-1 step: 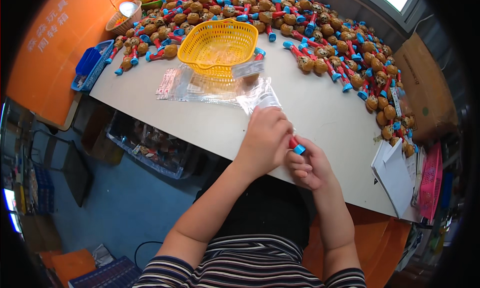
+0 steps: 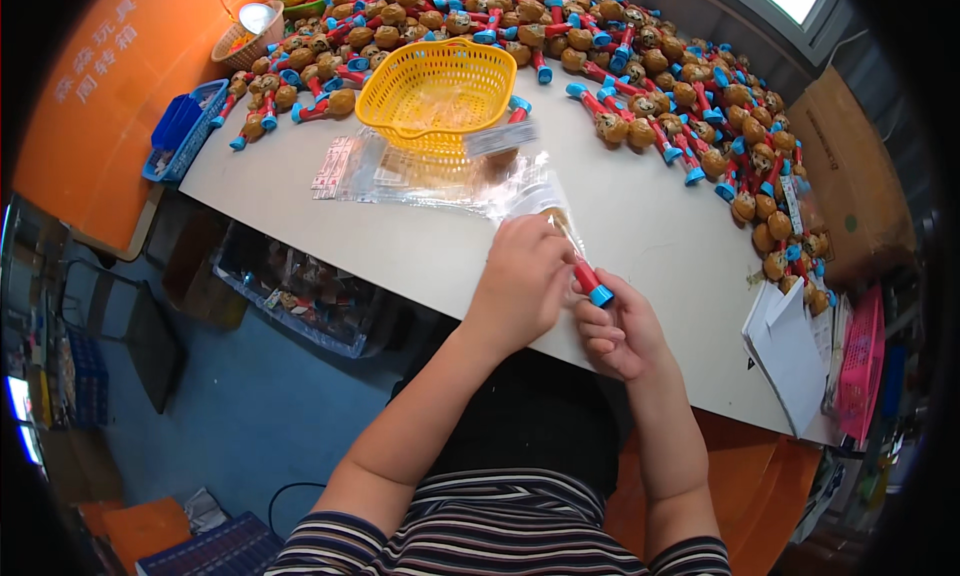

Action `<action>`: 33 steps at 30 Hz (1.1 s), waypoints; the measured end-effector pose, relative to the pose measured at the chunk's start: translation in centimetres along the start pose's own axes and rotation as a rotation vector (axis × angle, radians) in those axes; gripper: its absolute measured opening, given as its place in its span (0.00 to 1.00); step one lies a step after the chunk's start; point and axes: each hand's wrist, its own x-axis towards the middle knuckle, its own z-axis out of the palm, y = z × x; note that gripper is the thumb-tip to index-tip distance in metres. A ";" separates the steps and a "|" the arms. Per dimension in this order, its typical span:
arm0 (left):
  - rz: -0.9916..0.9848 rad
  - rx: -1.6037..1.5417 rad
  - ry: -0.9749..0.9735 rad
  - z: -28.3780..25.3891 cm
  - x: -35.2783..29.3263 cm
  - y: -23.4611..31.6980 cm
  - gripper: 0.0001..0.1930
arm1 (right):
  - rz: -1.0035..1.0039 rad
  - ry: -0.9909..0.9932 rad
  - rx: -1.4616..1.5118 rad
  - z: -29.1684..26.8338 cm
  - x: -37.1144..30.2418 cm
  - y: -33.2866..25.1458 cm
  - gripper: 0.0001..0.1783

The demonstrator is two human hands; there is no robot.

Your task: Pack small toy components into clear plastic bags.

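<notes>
My left hand [image 2: 525, 276] is closed, its fingers pinching a clear plastic bag [image 2: 540, 191] over the table's front edge. A red-handled toy [image 2: 588, 276] with a blue end cap lies between my hands, and its round brown head shows just past my left fingers, by the bag. How far the toy sits inside the bag I cannot tell. My right hand [image 2: 620, 326] is closed round the blue-capped end, thumb on top and fingers curled under. Beyond the bag lies another toy [image 2: 500, 161], partly under a clear package.
A yellow plastic basket [image 2: 365, 106] stands on the table [image 2: 660, 276], with flat clear bags [image 2: 400, 181] before it. A large heap of similar toys [image 2: 690, 71] covers the back and right. White papers [image 2: 790, 351] and a pink basket [image 2: 862, 366] stand at the right edge.
My left hand has shifted slightly left and down. More of the red handle and the toy's brown head have come into sight. My right hand has barely moved.
</notes>
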 end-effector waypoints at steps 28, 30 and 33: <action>-0.130 0.027 -0.004 0.7 -2.3 2.2 0.08 | -1.203 0.626 -1.809 0.5 -0.4 3.3 0.18; -0.127 0.044 0.003 0.6 -2.4 2.2 0.08 | -1.125 0.544 -1.741 0.5 0.0 2.7 0.14; -0.118 0.042 -0.018 0.6 -2.6 2.2 0.07 | -1.103 0.521 -1.803 0.5 0.6 1.9 0.12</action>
